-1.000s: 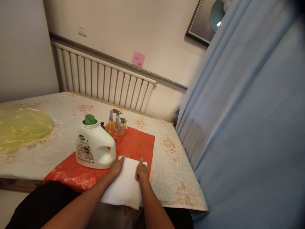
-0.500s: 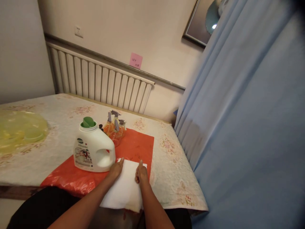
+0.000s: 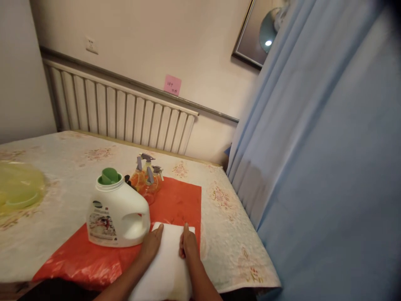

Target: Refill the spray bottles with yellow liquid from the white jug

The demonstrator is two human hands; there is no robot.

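Note:
A folded white cloth (image 3: 171, 265) lies in front of me, over the red plastic sheet (image 3: 183, 200) and down past the bed's near edge. My left hand (image 3: 153, 242) holds its left edge, thumb on top and the other fingers hidden. On the right edge rests my right hand (image 3: 189, 246), its fingers curled in and nothing visible in them. Just left of the cloth stands a white detergent jug (image 3: 117, 217) with a handle and a green cap (image 3: 110, 176) set in its mouth. Behind the jug are several spray bottles (image 3: 148, 182) with grey triggers and orange or clear bodies.
The bed has a floral cover (image 3: 232, 234). A yellow translucent plastic bag (image 3: 20, 184) sits at far left. A radiator (image 3: 125, 110) runs along the wall, with a pink note (image 3: 172, 85) above. A blue curtain (image 3: 313, 167) hangs at right beside a framed picture (image 3: 250, 37).
The camera view has shifted, so the bed, jug and hands appear lower. Both hands keep the same places along the cloth's edges, and the jug and bottles stand as before.

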